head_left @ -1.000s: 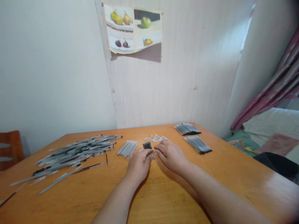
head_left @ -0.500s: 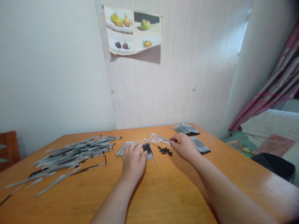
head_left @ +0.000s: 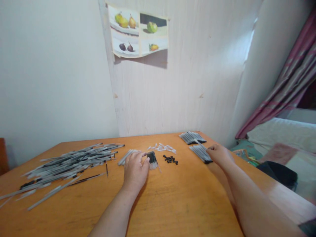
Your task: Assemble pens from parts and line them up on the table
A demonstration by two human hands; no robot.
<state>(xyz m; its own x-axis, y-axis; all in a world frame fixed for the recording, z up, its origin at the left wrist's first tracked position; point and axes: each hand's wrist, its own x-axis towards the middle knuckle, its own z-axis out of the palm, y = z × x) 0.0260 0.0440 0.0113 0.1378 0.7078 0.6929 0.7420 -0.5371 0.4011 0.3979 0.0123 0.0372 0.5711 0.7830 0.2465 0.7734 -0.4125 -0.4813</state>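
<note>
My left hand [head_left: 135,167] lies over a row of clear pen barrels [head_left: 125,158], fingers stretched across it and thumb apart. Dark pen refills with black ends [head_left: 152,157] show at the right of that hand. Off to the right, my right hand [head_left: 219,154] pinches a thin clear pen [head_left: 201,144] by one end, above a neat row of clear pens with black ends [head_left: 200,152]. The pinched end is hidden by the fingers. Between the hands lie small black pen parts [head_left: 171,159] and, behind them, white pen caps [head_left: 161,147].
A loose heap of pens and refills [head_left: 71,163] covers the table's left part. Another row of pens [head_left: 192,137] lies near the table's back right corner. A dark bin [head_left: 278,174] stands beyond the right edge. A wall [head_left: 158,105] rises behind the table.
My right hand has moved right, carrying the thin pen from beside the white caps to over the pen row. My left hand stays on its row. The view has turned slightly right.
</note>
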